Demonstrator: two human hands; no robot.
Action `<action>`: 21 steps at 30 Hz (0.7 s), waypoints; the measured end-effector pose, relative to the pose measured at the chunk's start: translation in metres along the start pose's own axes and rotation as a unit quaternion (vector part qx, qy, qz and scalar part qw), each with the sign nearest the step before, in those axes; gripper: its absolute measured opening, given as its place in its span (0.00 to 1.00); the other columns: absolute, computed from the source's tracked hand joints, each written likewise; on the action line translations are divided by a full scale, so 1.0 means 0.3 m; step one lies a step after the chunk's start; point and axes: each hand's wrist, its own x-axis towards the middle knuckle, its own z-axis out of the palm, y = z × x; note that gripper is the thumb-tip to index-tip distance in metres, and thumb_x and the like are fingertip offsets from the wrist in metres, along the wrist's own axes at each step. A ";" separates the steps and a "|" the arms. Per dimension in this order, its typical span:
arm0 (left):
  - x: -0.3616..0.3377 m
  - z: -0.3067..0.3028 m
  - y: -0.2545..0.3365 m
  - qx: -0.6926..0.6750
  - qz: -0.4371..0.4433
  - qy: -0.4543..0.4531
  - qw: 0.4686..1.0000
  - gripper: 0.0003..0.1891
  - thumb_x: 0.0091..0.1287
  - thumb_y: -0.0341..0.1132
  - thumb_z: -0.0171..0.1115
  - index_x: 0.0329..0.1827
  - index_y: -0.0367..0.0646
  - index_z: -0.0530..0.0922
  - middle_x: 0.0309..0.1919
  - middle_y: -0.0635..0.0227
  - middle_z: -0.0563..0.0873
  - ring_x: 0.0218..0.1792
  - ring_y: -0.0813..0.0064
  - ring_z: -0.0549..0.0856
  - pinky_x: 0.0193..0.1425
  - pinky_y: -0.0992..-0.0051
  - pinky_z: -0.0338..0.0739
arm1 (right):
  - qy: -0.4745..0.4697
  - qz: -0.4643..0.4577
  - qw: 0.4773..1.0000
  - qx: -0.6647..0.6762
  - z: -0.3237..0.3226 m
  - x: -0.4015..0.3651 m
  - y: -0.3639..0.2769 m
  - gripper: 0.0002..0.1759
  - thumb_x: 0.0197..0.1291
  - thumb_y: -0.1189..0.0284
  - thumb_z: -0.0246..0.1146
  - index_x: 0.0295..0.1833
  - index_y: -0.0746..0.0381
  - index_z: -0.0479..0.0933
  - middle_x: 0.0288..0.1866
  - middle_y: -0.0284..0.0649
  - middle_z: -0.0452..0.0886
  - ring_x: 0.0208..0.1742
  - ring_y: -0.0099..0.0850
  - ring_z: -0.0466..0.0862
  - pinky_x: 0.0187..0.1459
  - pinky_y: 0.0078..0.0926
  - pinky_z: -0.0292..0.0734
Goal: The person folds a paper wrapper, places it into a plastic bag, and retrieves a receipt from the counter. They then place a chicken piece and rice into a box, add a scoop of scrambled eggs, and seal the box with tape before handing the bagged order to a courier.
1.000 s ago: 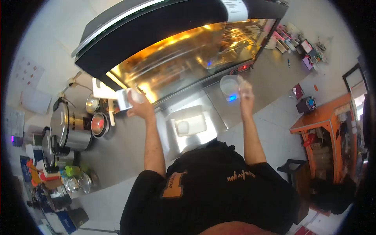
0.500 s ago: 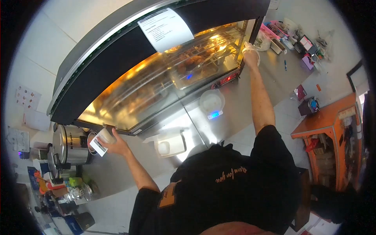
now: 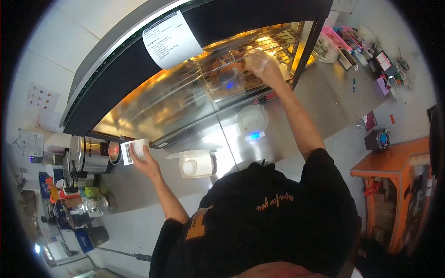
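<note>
My left hand [image 3: 144,162] is closed on a white printed paper slip [image 3: 127,153], near the lower left corner of a lit food warmer [image 3: 181,139]. My right hand [image 3: 265,68], which seems to be in a thin clear glove, reaches into the warmer's right side over a wire rack [image 3: 283,42]. Motion smears its fingers. Browned pieces of food [image 3: 221,69] lie on the racks beside it. On the steel counter below stand a digital scale [image 3: 254,135] with a round, pale container [image 3: 252,119] on it, and an open white takeaway box [image 3: 204,166] holding a white rounded item [image 3: 189,167].
A printed sheet [image 3: 172,39] hangs on the warmer's front. To the left stands a steel cooker [image 3: 90,153]. Small supplies and a pink basket [image 3: 334,38] crowd the counter's far right, near a pen [image 3: 354,85]. An orange cabinet [image 3: 389,160] stands lower right.
My right hand has left the warmer's right edge and moved leftward into it, over the racks. My left hand has shifted slightly right, still with the slip. The view has moved a little.
</note>
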 end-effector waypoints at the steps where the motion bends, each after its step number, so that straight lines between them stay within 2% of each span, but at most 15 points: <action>1: -0.009 -0.011 0.002 0.003 0.003 -0.005 1.000 0.25 0.67 0.30 0.64 0.66 0.31 0.70 0.62 0.48 0.77 0.64 0.57 0.75 0.70 0.62 0.64 | -0.007 -0.026 0.999 -0.037 0.047 0.028 0.001 0.19 0.59 0.58 0.65 0.46 0.62 0.83 0.40 0.49 0.86 0.42 0.48 0.85 0.45 0.42 0.79; 4: -0.068 -0.080 -0.024 0.021 -0.004 -0.018 1.000 0.25 0.67 0.30 0.64 0.66 0.31 0.71 0.62 0.49 0.78 0.64 0.58 0.75 0.71 0.63 0.64 | -0.239 -0.138 0.943 -0.189 0.099 0.099 -0.091 0.14 0.61 0.61 0.61 0.42 0.61 0.82 0.37 0.49 0.85 0.41 0.50 0.84 0.45 0.44 0.78; 7: -0.138 -0.185 -0.053 0.055 -0.043 -0.014 0.997 0.24 0.67 0.30 0.63 0.65 0.32 0.71 0.62 0.50 0.78 0.64 0.58 0.75 0.71 0.63 0.64 | -0.201 -0.088 0.967 -0.133 0.201 0.134 -0.106 0.10 0.57 0.69 0.59 0.33 0.64 0.81 0.34 0.53 0.83 0.38 0.52 0.83 0.43 0.46 0.78; 8: -0.162 -0.223 -0.059 0.069 -0.062 -0.012 0.996 0.24 0.67 0.31 0.63 0.65 0.32 0.71 0.62 0.51 0.78 0.64 0.59 0.75 0.71 0.63 0.64 | -0.169 -0.161 0.965 -0.119 0.188 0.141 -0.125 0.09 0.55 0.74 0.56 0.35 0.65 0.80 0.35 0.54 0.82 0.38 0.53 0.83 0.43 0.47 0.77; 11: -0.230 -0.321 -0.124 0.088 -0.099 -0.010 0.991 0.23 0.68 0.32 0.62 0.65 0.34 0.73 0.62 0.54 0.78 0.64 0.59 0.75 0.71 0.63 0.65 | -0.122 -0.302 0.918 -0.228 0.265 0.186 -0.036 0.09 0.55 0.74 0.59 0.38 0.65 0.81 0.36 0.47 0.84 0.41 0.46 0.84 0.46 0.45 0.78; 12: -0.252 -0.346 -0.144 0.093 -0.100 -0.011 0.991 0.23 0.69 0.32 0.62 0.65 0.34 0.73 0.62 0.54 0.78 0.64 0.59 0.75 0.71 0.63 0.66 | -0.149 -0.204 0.964 -0.085 0.246 0.184 -0.019 0.08 0.51 0.74 0.62 0.35 0.68 0.81 0.40 0.50 0.84 0.43 0.44 0.84 0.46 0.42 0.79; 13: -0.267 -0.364 -0.151 0.096 -0.101 -0.011 0.990 0.22 0.69 0.33 0.62 0.65 0.35 0.73 0.62 0.54 0.78 0.64 0.59 0.75 0.70 0.63 0.66 | -0.101 -0.103 0.989 -0.014 0.256 0.168 -0.005 0.09 0.50 0.74 0.62 0.34 0.68 0.82 0.39 0.50 0.84 0.43 0.44 0.85 0.45 0.40 0.79; 15: -0.288 -0.383 -0.168 0.097 -0.125 -0.007 0.987 0.22 0.69 0.33 0.62 0.64 0.35 0.73 0.62 0.54 0.78 0.63 0.59 0.76 0.70 0.64 0.66 | -0.001 0.103 0.987 0.121 0.280 0.154 0.025 0.10 0.48 0.72 0.64 0.34 0.67 0.83 0.38 0.51 0.85 0.42 0.43 0.85 0.45 0.38 0.79; 18: -0.292 -0.379 -0.183 0.076 -0.154 -0.013 0.985 0.22 0.69 0.34 0.62 0.64 0.35 0.74 0.61 0.54 0.79 0.62 0.59 0.77 0.69 0.64 0.67 | -0.068 0.204 0.968 0.132 0.337 0.186 0.228 0.12 0.47 0.70 0.65 0.36 0.66 0.84 0.35 0.51 0.86 0.39 0.42 0.87 0.43 0.36 0.80; 21: -0.299 -0.366 -0.255 0.053 -0.148 -0.035 0.987 0.20 0.69 0.34 0.62 0.62 0.34 0.75 0.59 0.54 0.80 0.61 0.61 0.78 0.67 0.65 0.69 | -0.035 0.219 0.958 0.180 0.275 0.139 0.166 0.14 0.48 0.70 0.65 0.39 0.66 0.85 0.34 0.49 0.86 0.36 0.41 0.87 0.42 0.36 0.80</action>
